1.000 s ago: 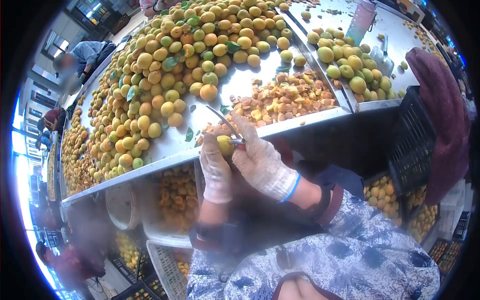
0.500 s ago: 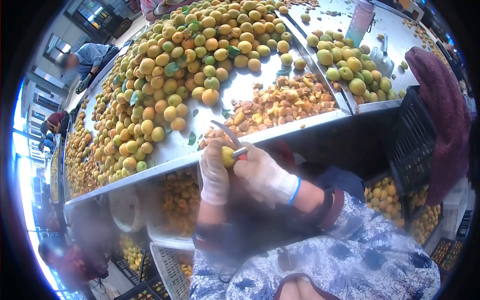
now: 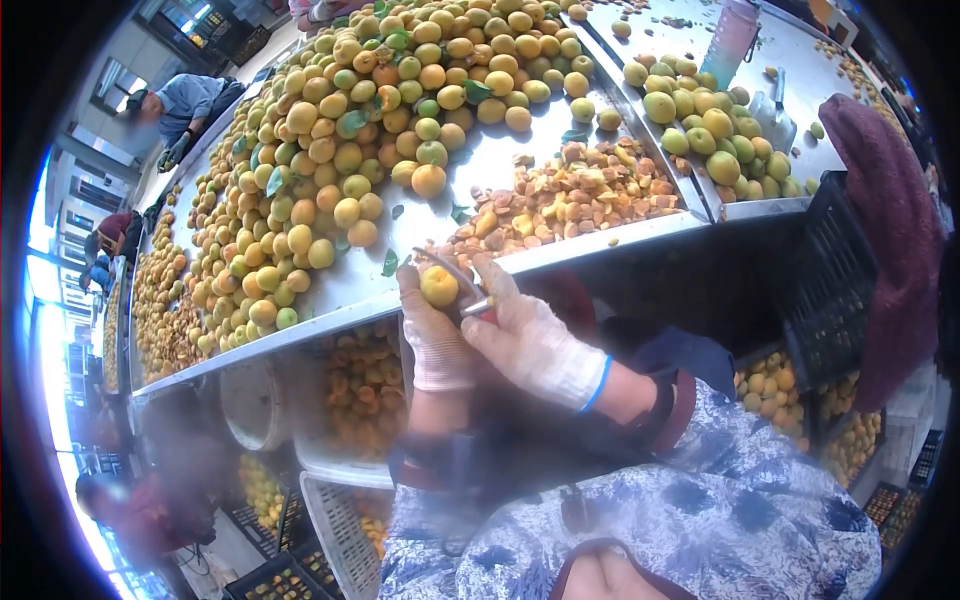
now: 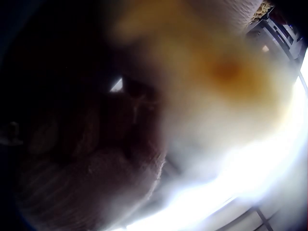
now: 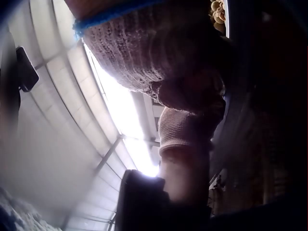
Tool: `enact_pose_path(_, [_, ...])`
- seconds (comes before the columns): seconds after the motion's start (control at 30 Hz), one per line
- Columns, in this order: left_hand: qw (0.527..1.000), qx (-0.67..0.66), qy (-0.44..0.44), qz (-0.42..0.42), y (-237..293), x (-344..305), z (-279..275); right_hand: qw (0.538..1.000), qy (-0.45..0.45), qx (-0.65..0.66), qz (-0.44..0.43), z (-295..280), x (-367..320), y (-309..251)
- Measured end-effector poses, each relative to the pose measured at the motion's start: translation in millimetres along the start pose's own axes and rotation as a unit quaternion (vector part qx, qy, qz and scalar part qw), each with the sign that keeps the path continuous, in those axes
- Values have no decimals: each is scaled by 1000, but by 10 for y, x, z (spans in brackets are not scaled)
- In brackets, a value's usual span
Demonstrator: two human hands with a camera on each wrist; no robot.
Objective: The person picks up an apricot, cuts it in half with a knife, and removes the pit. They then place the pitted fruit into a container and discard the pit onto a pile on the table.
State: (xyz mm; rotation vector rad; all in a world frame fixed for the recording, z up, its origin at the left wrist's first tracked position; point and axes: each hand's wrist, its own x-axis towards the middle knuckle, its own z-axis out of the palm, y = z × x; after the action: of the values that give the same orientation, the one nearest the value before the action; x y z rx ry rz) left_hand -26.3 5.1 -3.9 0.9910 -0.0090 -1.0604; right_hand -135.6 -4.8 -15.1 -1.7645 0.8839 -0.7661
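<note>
L hand (image 3: 438,345) w/ fruit (image 3: 439,287); R hand (image 3: 540,345) w/ knife (image 3: 478,306).

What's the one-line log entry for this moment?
left hand: holds yellow fruit | right hand: grips curved knife | cut pieces: piled on metal table

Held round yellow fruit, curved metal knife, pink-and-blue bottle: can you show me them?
Held round yellow fruit (image 3: 439,286), head view: its middle.
Curved metal knife (image 3: 451,266), head view: its blade.
Pink-and-blue bottle (image 3: 731,42), head view: its side.
</note>
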Motion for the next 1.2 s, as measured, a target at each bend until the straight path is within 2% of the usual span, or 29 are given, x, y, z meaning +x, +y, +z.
enact_pose_path(0.03, [1000, 6, -17, 15, -38, 49, -64, 991, -84, -12, 99, -128, 11, -203])
enact_pose_path(0.13, [997, -8, -65, 31, -87, 162, -211, 993, -75, -29, 87, -75, -8, -164])
enact_pose_path(0.2, [985, -12, -169, 45, -79, 207, -305, 992, -72, -62, 82, -60, -7, -162])
enact_pose_path(0.23, [985, -12, -168, 46, -64, 156, -256, 992, -69, -66, 83, -77, -7, -207])
enact_pose_path(0.3, [995, 32, -77, 59, -28, 11, -105, 992, -66, -71, 84, -68, -10, -219])
enact_pose_path(0.33, [995, 32, -77, 60, -26, 10, -113, 993, -60, -73, 77, -45, -13, -195])
enact_pose_path(0.57, [982, 73, -137, 108, -19, -46, -105, 987, -74, -100, 105, -21, 33, -207])
enact_pose_path(0.67, [969, 110, -186, 116, 86, 19, -156, 995, -70, -58, 49, -96, 121, -112])
enact_pose_path(0.7, [920, 277, -184, 208, 125, 14, -174, 991, -94, -67, 69, -156, 164, -93])
enact_pose_path(0.73, [835, 433, -173, 293, 172, -16, -157, 991, -89, -68, 67, -182, 173, -142])
enact_pose_path(0.77, [831, 440, -161, 301, 159, 10, -220, 989, -97, -87, 75, -209, 171, -218])
enact_pose_path(0.8, [830, 439, -164, 302, 120, -5, -202, 985, -106, -107, 83, -231, 160, -274])
enact_pose_path(0.87, [923, 277, -144, 227, 54, -112, -123, 987, -104, -99, 72, -207, 89, -299])
enact_pose_path(0.93, [915, 301, -173, 208, 108, -136, -131, 984, -89, -131, 79, -144, 44, -290])
enact_pose_path(1.0, [960, 186, -173, 120, 73, -149, -72, 988, -65, -125, 61, -98, 40, -221])
enact_pose_path(1.03, [960, 158, -211, 95, 42, -123, -69, 987, -66, -123, 77, -110, 61, -213])
enact_pose_path(1.07, [960, 158, -211, 94, 30, -78, -88, 986, -69, -123, 92, -121, 79, -200])
enact_pose_path(1.13, [889, 345, -200, 226, 49, 0, -133, 987, -63, -125, 80, -135, 97, -166])
enact_pose_path(1.17, [856, 416, -165, 259, 83, 3, -149, 986, -71, -125, 80, -158, 101, -185])
enact_pose_path(1.2, [856, 416, -166, 258, 84, -26, -140, 986, -79, -125, 81, -172, 98, -193])
